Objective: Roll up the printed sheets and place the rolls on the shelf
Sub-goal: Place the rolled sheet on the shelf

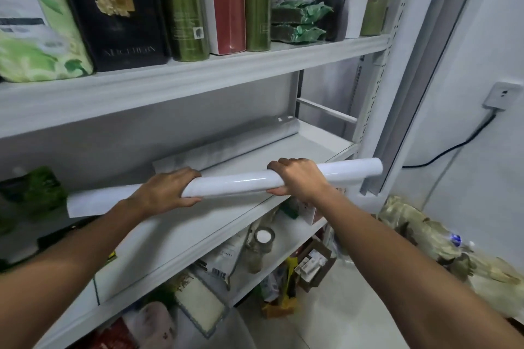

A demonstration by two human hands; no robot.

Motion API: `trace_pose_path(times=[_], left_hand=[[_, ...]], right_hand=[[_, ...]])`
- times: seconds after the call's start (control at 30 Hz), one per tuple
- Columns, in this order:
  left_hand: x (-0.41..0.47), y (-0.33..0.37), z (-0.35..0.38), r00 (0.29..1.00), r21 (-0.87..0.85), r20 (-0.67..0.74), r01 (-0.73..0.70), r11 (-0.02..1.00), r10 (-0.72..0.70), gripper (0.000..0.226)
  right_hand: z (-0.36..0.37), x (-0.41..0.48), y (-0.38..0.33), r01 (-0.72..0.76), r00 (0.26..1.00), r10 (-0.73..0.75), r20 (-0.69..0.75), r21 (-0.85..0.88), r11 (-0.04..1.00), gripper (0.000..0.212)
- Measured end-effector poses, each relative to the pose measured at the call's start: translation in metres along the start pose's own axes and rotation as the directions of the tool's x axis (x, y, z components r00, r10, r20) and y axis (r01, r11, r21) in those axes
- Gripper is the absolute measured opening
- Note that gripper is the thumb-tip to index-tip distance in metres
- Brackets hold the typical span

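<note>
placing step; left hand [167, 190] and right hand [297, 178], fingers curled round the white roll [238, 183], hold it above the middle shelf [317, 144] front edge; a stored roll [241, 142] lies at its 12 o'clock; next, as judged: lower it just short of that roll, then release.

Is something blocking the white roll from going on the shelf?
Nothing visible does. The left hand and right hand grip the white roll at the middle shelf's front edge; the board behind it is bare. A second roll lies farther back.
</note>
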State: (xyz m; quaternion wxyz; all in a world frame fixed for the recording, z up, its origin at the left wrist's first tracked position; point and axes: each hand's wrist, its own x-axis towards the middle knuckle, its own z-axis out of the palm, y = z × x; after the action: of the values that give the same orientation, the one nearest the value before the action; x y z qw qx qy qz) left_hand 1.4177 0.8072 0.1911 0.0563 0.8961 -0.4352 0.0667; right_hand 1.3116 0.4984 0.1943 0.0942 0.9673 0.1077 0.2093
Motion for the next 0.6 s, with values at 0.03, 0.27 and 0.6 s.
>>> trace_pose_path(times=[0.03,0.27,0.6], left_hand=[[0.010,0.000,0.005,1.000,-0.006,0.000,0.012,1.000,-0.012,0.069],[0.073,0.003,0.037,0.984,0.010,0.039,0.174,0.985,-0.174,0.063],[0.143,0.024,0.078,0.913,0.036,0.032,0.405,0.913,-0.407,0.051]], right_hand=[[0.009,0.006,0.011,0.023,1.000,-0.023,-0.013,0.019,1.000,0.054],[0.071,0.052,0.078,0.137,0.989,-0.132,-0.063,0.077,0.988,0.055],[0.159,0.109,0.155,0.294,0.947,-0.270,-0.174,0.128,0.947,0.062]])
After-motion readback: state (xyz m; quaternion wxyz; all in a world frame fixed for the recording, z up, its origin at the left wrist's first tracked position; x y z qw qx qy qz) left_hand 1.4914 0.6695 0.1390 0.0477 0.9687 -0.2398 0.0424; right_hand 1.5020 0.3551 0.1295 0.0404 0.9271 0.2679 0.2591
